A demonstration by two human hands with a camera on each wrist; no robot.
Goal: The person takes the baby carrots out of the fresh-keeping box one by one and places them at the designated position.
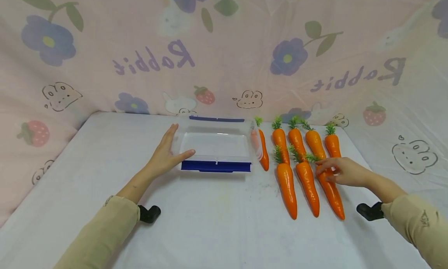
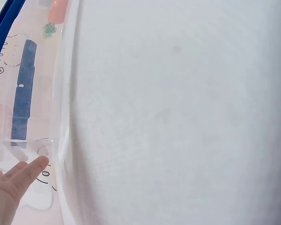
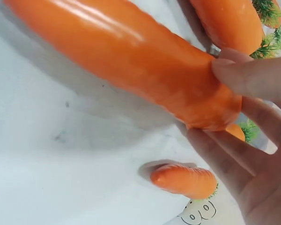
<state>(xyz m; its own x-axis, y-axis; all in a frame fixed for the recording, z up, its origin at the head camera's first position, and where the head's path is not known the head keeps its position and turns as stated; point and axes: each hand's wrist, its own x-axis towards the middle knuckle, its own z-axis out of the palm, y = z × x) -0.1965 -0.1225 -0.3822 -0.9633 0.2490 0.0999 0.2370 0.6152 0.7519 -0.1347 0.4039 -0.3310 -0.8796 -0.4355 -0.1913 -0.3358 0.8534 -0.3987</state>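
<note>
A clear plastic box [image 1: 217, 159] with blue latches [image 1: 196, 166] stands on the white cloth, its lid not seen. My left hand [image 1: 162, 156] rests against the box's left side, with the fingers extended and the thumb over the front left corner. In the left wrist view, straight fingers [image 2: 30, 171] touch the clear wall. My right hand [image 1: 344, 172] grips an orange carrot [image 1: 332, 195] with green leaves near its leafy end. Thumb and fingers lie on opposite sides of that carrot [image 3: 131, 51] in the right wrist view. The carrot's tip points toward me.
Two more carrots [image 1: 287, 191] lie in the front row, left of the gripped one. Several carrots [image 1: 280, 138] form a row behind. One carrot [image 1: 265, 154] lies close to the box's right side, partly seen through it. A printed rabbit curtain [image 1: 224, 74] hangs behind the table.
</note>
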